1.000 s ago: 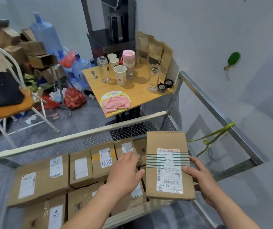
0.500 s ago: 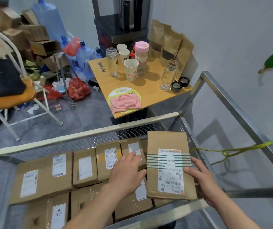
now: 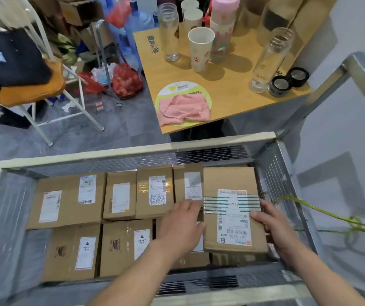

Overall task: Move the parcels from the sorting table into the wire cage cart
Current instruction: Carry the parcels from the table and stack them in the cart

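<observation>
i see the cart [image 3: 133, 151] packed with boxes [image 3: 69, 199] on the left. my left hand [image 3: 182, 226] lies flat with fingers straight against the parcel's [image 3: 228, 180] left edge. the parcel sits in the cart's right end, over other boxes. my right hand [image 3: 275, 228] grips its right edge, thumb on top.

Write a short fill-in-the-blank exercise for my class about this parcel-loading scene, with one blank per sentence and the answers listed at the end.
1. The parcel held between the left hand and right hand has dark ______ tape stripes across its label.
2. It sits at the ______ end of the wire cage cart.
3. On the wooden table beyond the cart lies a folded ______ cloth.
4. A ______ strap is knotted on the cart's right side.

Answers: green; right; pink; yellow-green
</observation>
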